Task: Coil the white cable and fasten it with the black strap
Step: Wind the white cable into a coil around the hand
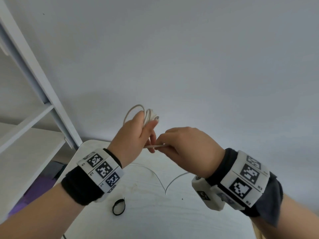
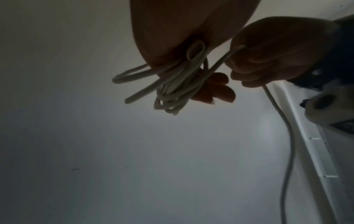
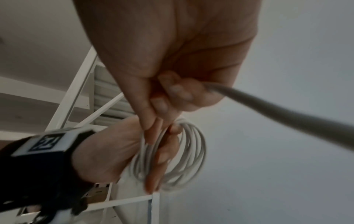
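Note:
My left hand (image 1: 138, 133) holds a bundle of white cable (image 1: 150, 115) loops raised above the table, thumb pressed on the coil (image 3: 184, 153). My right hand (image 1: 179, 144) sits just right of it and pinches the loose run of cable (image 1: 155, 146) between curled fingers (image 3: 162, 103). From there the cable (image 2: 287, 151) trails down past the right wrist to the table (image 1: 177, 176). The coil (image 2: 172, 91) hangs below the left palm in the left wrist view. The black strap (image 1: 118, 207) lies as a small loop on the table below my left wrist, untouched.
A white table (image 1: 172, 213) lies below both hands, its far edge near the wall. White metal shelving (image 1: 34, 104) stands to the left. A plain grey wall (image 1: 189, 57) fills the background. Something purple (image 1: 32, 192) lies on the floor at left.

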`<action>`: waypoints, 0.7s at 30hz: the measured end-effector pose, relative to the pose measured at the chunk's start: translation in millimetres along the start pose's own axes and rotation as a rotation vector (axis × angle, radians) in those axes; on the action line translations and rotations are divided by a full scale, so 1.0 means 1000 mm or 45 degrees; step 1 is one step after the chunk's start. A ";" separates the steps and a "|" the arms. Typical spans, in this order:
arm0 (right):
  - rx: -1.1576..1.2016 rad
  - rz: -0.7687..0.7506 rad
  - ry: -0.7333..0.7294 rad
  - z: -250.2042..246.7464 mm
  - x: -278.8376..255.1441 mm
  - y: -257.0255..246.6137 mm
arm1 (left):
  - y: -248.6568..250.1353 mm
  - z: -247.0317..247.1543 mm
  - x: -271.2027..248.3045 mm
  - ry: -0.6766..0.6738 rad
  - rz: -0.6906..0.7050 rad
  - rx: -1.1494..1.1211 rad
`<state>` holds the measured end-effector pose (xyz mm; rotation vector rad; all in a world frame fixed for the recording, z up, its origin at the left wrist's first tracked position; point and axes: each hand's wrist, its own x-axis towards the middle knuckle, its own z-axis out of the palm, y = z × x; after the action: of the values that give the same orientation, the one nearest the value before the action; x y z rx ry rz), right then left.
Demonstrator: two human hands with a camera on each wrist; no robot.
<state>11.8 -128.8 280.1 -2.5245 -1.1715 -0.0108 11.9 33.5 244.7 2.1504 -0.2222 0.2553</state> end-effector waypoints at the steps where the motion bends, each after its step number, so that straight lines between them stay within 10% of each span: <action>1: -0.006 0.011 0.013 -0.004 0.001 0.001 | 0.001 0.001 -0.002 -0.055 -0.012 -0.001; 21: 0.501 0.230 0.362 -0.023 0.012 0.039 | 0.004 0.001 -0.022 -0.564 -0.202 -0.703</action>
<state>52.0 -150.4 291.4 -2.1822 -0.7482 -0.0820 -10.0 32.5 241.4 1.6359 -0.3293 -0.3463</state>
